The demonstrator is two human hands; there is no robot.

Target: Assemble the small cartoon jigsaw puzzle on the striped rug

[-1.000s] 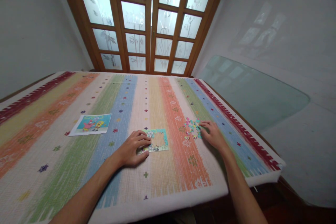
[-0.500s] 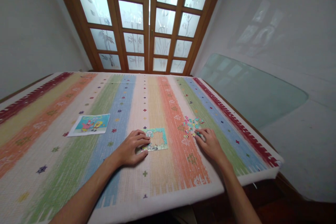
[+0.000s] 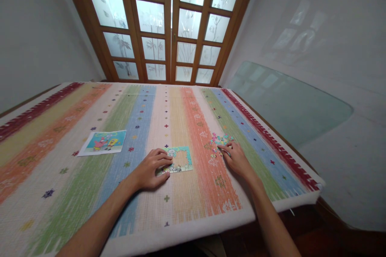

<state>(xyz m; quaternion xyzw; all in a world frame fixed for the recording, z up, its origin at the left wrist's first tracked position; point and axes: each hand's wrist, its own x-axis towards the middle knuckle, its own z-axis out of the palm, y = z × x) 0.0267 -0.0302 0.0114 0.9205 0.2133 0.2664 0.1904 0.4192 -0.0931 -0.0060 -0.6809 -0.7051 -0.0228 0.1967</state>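
Note:
A partly assembled jigsaw puzzle (image 3: 189, 161) lies flat in front of me, with a tan, unfilled patch inside its picture border. My left hand (image 3: 155, 168) rests on its left side, fingers stretched over the edge and thumb near the lower corner. To the right is a loose pile of small, colourful puzzle pieces (image 3: 221, 139). My right hand (image 3: 237, 160) touches the near side of this pile, its fingers reaching out among the pieces. Teal shows between those fingers, but I cannot make out whether a piece is held.
A printed cartoon picture (image 3: 105, 143) lies to the left of the puzzle. The striped tablecloth (image 3: 177, 116) covers a large table. Beyond it stand wooden doors (image 3: 171, 48) with frosted panes, and a pale glass sheet (image 3: 289, 100) is at the right wall.
My right hand has moved a little to the left and farther into the pile, its index finger now stretched forward. My left hand and the puzzle have stayed in place.

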